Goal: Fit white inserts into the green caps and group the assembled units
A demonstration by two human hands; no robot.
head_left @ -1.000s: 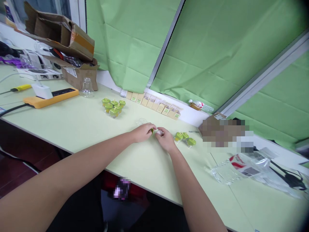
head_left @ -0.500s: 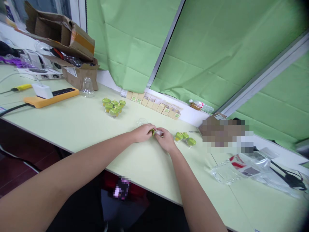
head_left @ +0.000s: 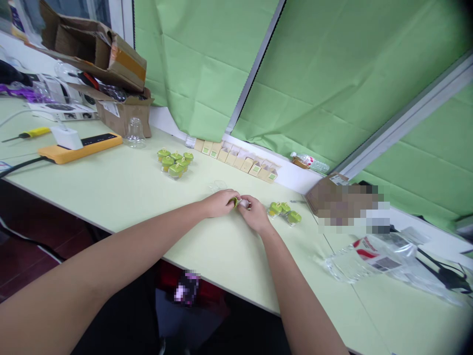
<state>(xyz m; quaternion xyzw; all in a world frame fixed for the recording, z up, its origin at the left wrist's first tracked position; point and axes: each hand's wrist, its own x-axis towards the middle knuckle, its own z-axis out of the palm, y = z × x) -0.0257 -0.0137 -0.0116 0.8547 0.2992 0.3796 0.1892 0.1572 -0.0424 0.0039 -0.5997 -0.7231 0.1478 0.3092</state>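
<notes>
My left hand (head_left: 220,202) is closed on a green lid (head_left: 234,201), seen from its edge. Close against it, my right hand (head_left: 254,212) pinches a small whitish piece (head_left: 244,203) whose kind I cannot make out. The two pieces meet or nearly meet between my fingertips. Just behind my left hand lies a clear plastic cup (head_left: 219,185). To the right of my right hand stand 3 small clear containers with green lids (head_left: 284,210). Several more green-lidded containers (head_left: 176,165) are grouped farther back on the left.
A row of small cardboard boxes (head_left: 236,160) lines the wall at the back. On the left are an orange power strip (head_left: 84,147), a clear bottle top (head_left: 135,133) and cardboard cartons (head_left: 123,111). A large crumpled plastic bottle (head_left: 365,256) lies on the right.
Both hands keep nearly the same place and hold on the pieces. The whole view has shifted very slightly; the other things have not moved on the table.
</notes>
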